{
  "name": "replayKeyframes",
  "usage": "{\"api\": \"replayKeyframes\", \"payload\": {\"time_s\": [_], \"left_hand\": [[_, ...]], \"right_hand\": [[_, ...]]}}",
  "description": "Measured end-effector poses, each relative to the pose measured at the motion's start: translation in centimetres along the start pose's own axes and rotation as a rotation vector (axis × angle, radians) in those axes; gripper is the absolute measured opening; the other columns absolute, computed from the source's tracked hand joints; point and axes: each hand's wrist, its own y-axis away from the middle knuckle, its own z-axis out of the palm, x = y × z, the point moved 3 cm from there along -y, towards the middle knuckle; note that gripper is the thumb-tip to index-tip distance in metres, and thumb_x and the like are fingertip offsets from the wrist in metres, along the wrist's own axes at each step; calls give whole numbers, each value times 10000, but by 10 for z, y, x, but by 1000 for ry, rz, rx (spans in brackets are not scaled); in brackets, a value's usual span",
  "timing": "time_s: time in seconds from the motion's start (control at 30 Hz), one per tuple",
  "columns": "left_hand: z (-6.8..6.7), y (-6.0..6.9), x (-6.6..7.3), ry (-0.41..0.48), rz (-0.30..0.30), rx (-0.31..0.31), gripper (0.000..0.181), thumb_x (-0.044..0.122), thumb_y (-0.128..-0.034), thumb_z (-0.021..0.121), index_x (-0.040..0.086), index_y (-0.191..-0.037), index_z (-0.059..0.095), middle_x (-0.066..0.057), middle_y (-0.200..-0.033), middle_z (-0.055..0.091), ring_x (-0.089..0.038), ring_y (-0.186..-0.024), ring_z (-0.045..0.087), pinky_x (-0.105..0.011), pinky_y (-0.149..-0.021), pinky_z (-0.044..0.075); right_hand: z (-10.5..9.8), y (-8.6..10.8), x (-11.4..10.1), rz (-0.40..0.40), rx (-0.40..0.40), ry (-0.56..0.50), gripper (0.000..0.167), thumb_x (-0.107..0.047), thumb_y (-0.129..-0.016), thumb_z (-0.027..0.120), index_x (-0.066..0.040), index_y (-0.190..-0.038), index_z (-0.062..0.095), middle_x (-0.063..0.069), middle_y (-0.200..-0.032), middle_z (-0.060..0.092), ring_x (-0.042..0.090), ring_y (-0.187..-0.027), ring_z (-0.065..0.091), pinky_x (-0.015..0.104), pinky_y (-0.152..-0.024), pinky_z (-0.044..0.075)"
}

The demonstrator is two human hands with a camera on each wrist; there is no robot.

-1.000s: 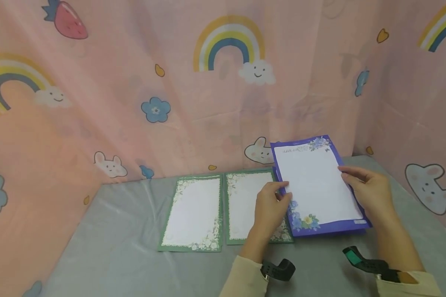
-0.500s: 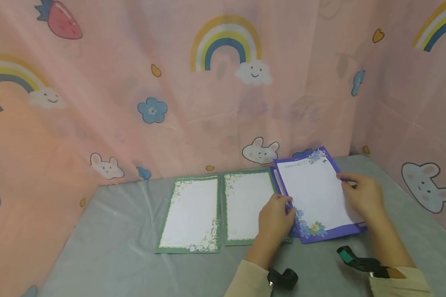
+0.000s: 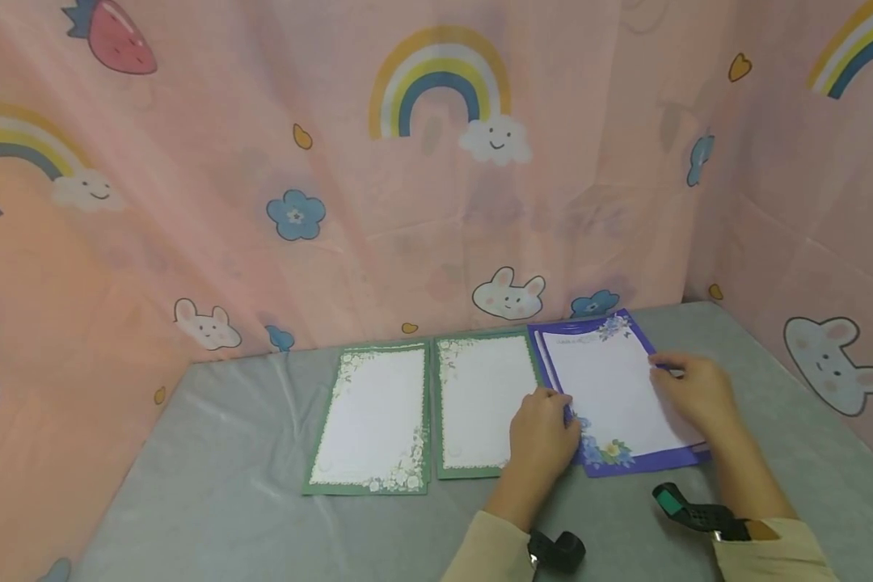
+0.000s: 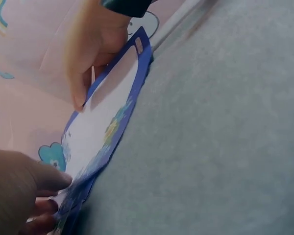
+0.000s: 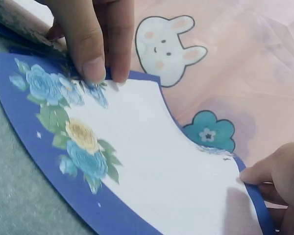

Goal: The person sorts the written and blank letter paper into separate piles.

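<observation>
A purple-bordered sheet with blue flowers [image 3: 604, 388] lies over another purple-edged sheet at the right of the head view. Its left edge is pinched by the left hand [image 3: 544, 432], its right edge by the right hand [image 3: 694, 392]. In the right wrist view the sheet [image 5: 161, 127] bows between the left hand's fingers [image 5: 93, 68] and the right hand [image 5: 279, 181]. The left wrist view shows the sheet [image 4: 103, 107] between both hands. Two green-bordered floral sheets, one on the left [image 3: 371, 416] and one in the middle [image 3: 480, 404], lie beside it; the left hand covers the middle one's lower right corner.
A grey cloth [image 3: 225, 469] covers the table. Behind and at the sides hangs a pink curtain [image 3: 378, 267] with rainbows and rabbits. Black straps with protruding pieces, at the left wrist [image 3: 558, 551] and the right wrist [image 3: 698, 513], stand out above the table.
Both hands have lowered the purple-bordered sheet toward the table and onto the one beneath, keeping hold of its edges. The right hand has also come slightly left. The green-bordered sheets stay put.
</observation>
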Motion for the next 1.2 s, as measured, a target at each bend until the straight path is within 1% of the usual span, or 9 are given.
{"api": "replayKeyframes", "payload": {"time_s": [0.13,0.27,0.37,0.53,0.73,0.9,0.97,1.1,1.2], "left_hand": [[-1,2,1,-62,14,59,183,231,-857,774,224,-1036,813,39,-1008,735,-107,-865,611,-215,-723,475],[-2,2,2,-79,22,90,162,224,-848,782,227,-1006,820,44,-968,733,-99,-831,583,-211,-708,444],[-2,2,1,-89,7,88,161,239,-847,785,234,-1005,820,45,-966,723,-100,-833,574,-216,-699,430],[-3,2,1,-108,-35,75,178,277,-832,802,251,-1008,816,46,-977,700,-109,-860,560,-231,-696,413],[-5,1,-1,-76,-50,48,202,281,-829,808,251,-1028,813,45,-993,693,-109,-893,557,-232,-717,412],[-3,0,-2,-47,-45,26,213,282,-831,810,248,-1042,810,44,-1014,689,-106,-915,554,-228,-727,403],[-3,0,-3,-40,-44,21,216,286,-831,811,246,-1044,810,44,-1020,688,-105,-918,553,-226,-727,399],[-1,0,-4,-42,-42,19,221,293,-831,812,250,-1048,809,50,-1020,686,-100,-914,549,-223,-726,395],[-1,0,-4,-47,-41,23,221,298,-829,814,254,-1046,808,60,-1018,684,-96,-910,546,-222,-724,393]], "right_hand": [[4,1,2,-17,-15,-8,386,-177,-1012,540,104,-1261,629,408,-1277,579,570,-1123,568,659,-889,462],[5,2,1,-37,-12,0,393,-194,-1007,556,117,-1233,638,394,-1218,620,555,-1086,590,648,-876,469],[6,3,0,-20,-25,20,415,-217,-1009,556,123,-1235,630,390,-1207,623,549,-1079,585,648,-872,465],[9,3,2,38,-55,41,476,-273,-1024,519,119,-1282,600,390,-1258,597,567,-1143,548,675,-914,445],[14,2,3,46,-56,49,461,-250,-1023,512,112,-1292,604,373,-1294,592,575,-1207,519,684,-959,433],[17,3,3,74,-37,57,476,-277,-1020,520,115,-1272,617,365,-1278,605,570,-1192,530,671,-934,447],[18,4,1,102,-29,64,489,-296,-1021,514,110,-1273,619,360,-1278,606,566,-1185,535,661,-916,457],[20,5,-1,145,-9,92,495,-314,-1016,512,96,-1271,626,356,-1277,605,560,-1170,546,641,-880,473],[20,6,-3,160,2,105,491,-319,-1013,521,87,-1265,633,356,-1278,601,559,-1162,549,626,-849,480]]}}
